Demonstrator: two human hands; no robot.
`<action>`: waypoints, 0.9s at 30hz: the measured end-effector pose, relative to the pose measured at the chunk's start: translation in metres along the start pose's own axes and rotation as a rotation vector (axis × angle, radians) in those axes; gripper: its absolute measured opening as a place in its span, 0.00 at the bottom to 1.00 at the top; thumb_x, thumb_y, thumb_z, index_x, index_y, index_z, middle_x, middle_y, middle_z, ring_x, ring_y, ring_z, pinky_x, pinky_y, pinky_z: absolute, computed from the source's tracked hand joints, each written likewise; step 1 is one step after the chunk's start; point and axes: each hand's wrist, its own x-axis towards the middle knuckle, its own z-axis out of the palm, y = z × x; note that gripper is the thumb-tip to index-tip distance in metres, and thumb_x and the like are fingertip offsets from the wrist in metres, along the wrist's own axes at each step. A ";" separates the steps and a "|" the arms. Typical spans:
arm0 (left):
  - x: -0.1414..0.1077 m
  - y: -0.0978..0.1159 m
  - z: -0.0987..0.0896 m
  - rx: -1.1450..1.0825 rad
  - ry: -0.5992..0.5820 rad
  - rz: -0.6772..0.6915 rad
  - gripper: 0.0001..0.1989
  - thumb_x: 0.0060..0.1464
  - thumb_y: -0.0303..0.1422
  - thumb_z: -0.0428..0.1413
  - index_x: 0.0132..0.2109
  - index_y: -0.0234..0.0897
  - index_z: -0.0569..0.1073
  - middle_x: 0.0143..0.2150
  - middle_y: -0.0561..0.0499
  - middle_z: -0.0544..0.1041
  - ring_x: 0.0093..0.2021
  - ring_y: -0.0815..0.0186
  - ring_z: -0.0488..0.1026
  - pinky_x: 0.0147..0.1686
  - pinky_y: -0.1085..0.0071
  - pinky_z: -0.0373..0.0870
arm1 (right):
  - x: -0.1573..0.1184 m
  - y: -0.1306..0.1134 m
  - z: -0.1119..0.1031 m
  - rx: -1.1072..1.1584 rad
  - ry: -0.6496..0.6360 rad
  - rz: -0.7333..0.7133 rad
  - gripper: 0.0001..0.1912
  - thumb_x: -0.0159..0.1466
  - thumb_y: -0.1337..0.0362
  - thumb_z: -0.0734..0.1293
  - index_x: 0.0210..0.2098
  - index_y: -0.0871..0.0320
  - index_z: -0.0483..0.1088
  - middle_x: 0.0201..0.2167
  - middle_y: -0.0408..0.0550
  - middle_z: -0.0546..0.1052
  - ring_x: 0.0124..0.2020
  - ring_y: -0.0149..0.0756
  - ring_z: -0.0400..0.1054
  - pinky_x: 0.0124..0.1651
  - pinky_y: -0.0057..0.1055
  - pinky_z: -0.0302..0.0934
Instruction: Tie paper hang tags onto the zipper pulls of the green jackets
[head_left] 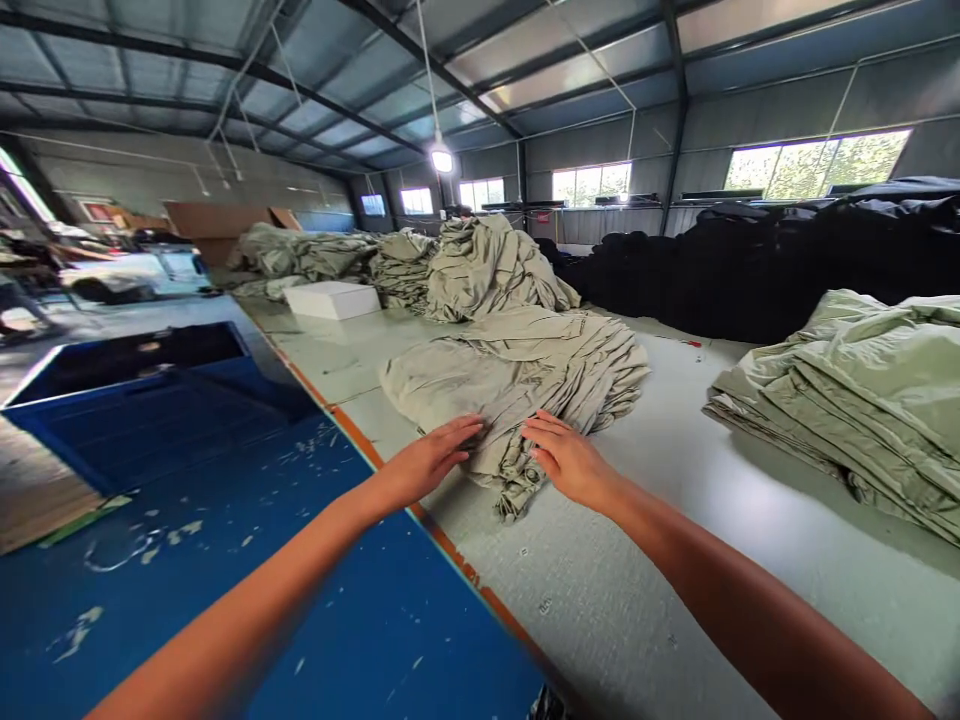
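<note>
- Head view: you stand at the long side of a pale cutting table (622, 590) inside a steel-framed workshop with a ribbed roof, a hanging lamp (442, 160) and windows (817, 165) along the far wall
- Your left hand (431, 462) is open, fingers spread and nearly flat, its fingertips at the near side of the khaki cloth heap (525, 390); it has hold of nothing
- Your right hand (570, 460) is open too, its fingers resting on the bunched cloth without gripping it
- The khaki cloth heap lies crumpled on the tabletop directly ahead of you, between your hands and the taller piles beyond
- An orange strip (442, 530) runs along the table's left edge, just below your left hand, and past it a blue panel (187, 590) flecked with pale scraps drops away under your left forearm
- To your right, well apart from your right hand, sits a folded stack of pale green fabric (847, 410), with a wide stretch of tabletop between them
- Farther along stand more khaki piles (487, 270), a white foam block (330, 300) and a long black fabric mass (750, 270)
- A small red sign (543, 216) on the far wall is too small to read
</note>
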 end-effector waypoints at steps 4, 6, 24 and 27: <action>-0.009 -0.010 -0.001 -0.030 -0.029 -0.032 0.25 0.63 0.40 0.47 0.64 0.37 0.62 0.68 0.41 0.60 0.68 0.59 0.56 0.65 0.56 0.55 | 0.041 -0.006 0.018 -0.059 -0.066 0.020 0.21 0.65 0.66 0.64 0.57 0.63 0.69 0.61 0.55 0.68 0.68 0.43 0.51 0.69 0.40 0.44; -0.010 -0.010 0.000 -0.042 -0.029 -0.028 0.25 0.63 0.41 0.48 0.64 0.39 0.62 0.68 0.42 0.60 0.68 0.58 0.56 0.65 0.54 0.56 | 0.053 -0.006 0.027 -0.056 -0.064 0.070 0.21 0.60 0.65 0.69 0.52 0.62 0.73 0.57 0.56 0.72 0.64 0.47 0.57 0.67 0.41 0.46; -0.018 0.057 0.003 0.306 0.446 0.170 0.47 0.57 0.49 0.55 0.72 0.42 0.37 0.71 0.35 0.49 0.70 0.47 0.49 0.64 0.47 0.55 | -0.028 0.015 -0.138 0.415 0.805 0.473 0.13 0.59 0.53 0.60 0.30 0.56 0.67 0.25 0.41 0.73 0.26 0.32 0.67 0.31 0.28 0.62; -0.022 0.085 0.018 0.278 0.336 0.283 0.51 0.54 0.53 0.55 0.72 0.40 0.34 0.71 0.34 0.48 0.70 0.45 0.48 0.65 0.45 0.53 | -0.121 -0.015 -0.188 0.390 0.853 0.501 0.10 0.56 0.53 0.65 0.27 0.53 0.67 0.20 0.40 0.70 0.21 0.32 0.64 0.25 0.29 0.59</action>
